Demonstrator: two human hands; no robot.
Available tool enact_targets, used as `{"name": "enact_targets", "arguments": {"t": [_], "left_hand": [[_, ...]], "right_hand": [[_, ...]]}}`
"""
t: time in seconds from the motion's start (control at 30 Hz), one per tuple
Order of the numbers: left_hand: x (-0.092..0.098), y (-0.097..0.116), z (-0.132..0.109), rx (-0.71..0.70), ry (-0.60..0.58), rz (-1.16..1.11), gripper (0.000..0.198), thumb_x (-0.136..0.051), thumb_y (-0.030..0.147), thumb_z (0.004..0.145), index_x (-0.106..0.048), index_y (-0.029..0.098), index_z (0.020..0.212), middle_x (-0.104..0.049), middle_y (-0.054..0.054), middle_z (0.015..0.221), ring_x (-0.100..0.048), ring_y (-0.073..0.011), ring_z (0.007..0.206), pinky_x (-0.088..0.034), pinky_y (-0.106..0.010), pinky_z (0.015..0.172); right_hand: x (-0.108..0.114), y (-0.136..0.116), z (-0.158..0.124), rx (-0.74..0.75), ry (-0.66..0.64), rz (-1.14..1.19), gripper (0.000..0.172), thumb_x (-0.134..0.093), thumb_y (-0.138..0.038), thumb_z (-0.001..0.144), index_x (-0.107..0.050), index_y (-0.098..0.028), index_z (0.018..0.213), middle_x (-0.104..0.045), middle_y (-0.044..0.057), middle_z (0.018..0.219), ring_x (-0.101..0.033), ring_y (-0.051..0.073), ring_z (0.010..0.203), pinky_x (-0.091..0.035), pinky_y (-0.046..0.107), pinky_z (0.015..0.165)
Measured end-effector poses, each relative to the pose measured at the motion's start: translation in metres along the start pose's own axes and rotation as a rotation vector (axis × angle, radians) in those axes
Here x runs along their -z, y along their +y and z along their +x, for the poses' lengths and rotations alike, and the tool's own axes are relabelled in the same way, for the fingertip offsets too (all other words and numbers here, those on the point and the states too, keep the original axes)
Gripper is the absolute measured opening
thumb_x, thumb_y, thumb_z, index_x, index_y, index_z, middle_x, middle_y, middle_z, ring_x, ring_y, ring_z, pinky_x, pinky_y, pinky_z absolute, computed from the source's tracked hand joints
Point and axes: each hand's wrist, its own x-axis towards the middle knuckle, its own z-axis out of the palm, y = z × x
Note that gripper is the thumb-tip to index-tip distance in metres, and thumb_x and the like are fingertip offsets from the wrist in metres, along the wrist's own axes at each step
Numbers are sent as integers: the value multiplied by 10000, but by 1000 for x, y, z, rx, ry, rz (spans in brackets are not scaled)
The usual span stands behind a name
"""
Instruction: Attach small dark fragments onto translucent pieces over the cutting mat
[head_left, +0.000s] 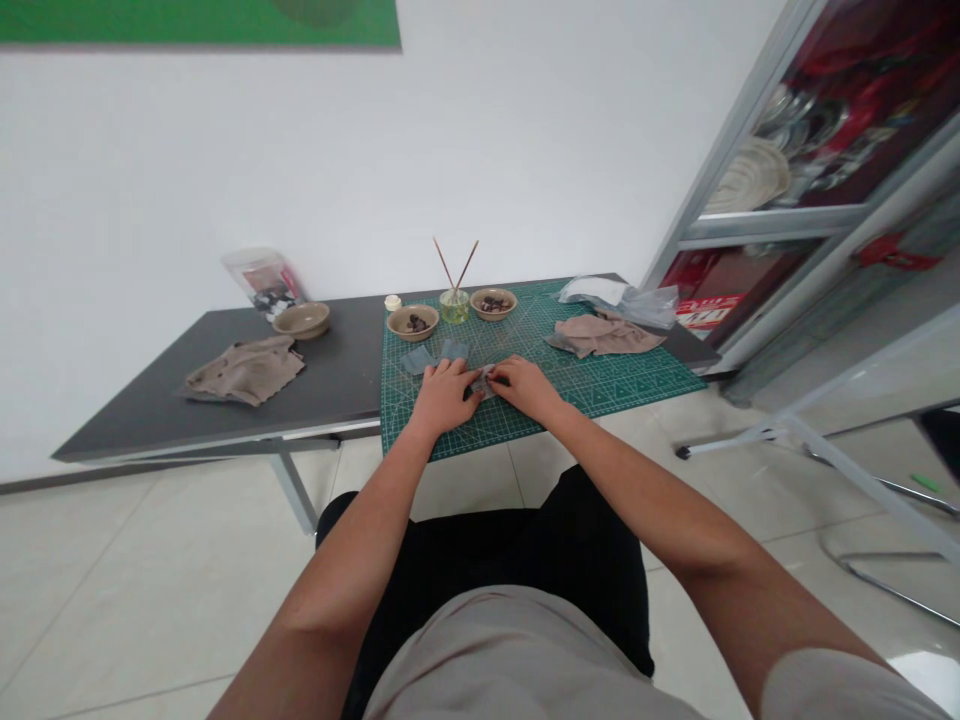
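A small, clear plastic-looking bag lies on the green cutting mat, between my two hands. My left hand rests on the mat, thumb and forefinger closed at the bag's left edge. From the right, my right hand pinches the bag's other edge with bent fingers. Whatever the bag contains is too small to make out. Just beyond my left fingertips are flat, grey-blue translucent pieces, also bag-like. Two tan bowls, a left one and a right one, hold small dark pieces.
Two thin sticks stand in a jar of yellowish liquid. A small white pot is beside it. Brown cloths lie left and right. A third bowl and a clear tub stand left, plastic bags right.
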Motion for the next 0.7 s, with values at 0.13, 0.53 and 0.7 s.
{"name": "enact_targets", "arguments": {"t": [0.13, 0.53, 0.7], "left_hand": [[2, 1, 1, -3, -10, 35, 429, -517, 406, 876, -608, 256, 1267, -596, -122, 1067, -505, -321, 1041, -381, -465, 858], [5, 2, 2, 6, -46, 55, 425, -513, 362, 875, -592, 259, 1280, -590, -119, 1079, -499, -317, 1063, -383, -459, 863], [9, 4, 3, 45, -101, 64, 410, -491, 376, 889, -591, 269, 1272, -579, -108, 1105, -480, -310, 1096, -375, -459, 887]], "right_hand": [[2, -1, -1, 57, -34, 48, 41, -679, -169, 811, -710, -174, 837, -708, 59, 927, -585, 193, 941, -431, 324, 864], [-6, 0, 5, 73, -30, 10, 30, -677, -181, 820, -697, -163, 806, -688, 59, 887, -557, 186, 913, -418, 314, 857], [-14, -5, 12, 49, -19, -23, 45, -669, -172, 827, -700, -139, 834, -693, 79, 915, -559, 192, 938, -415, 317, 874]]}}
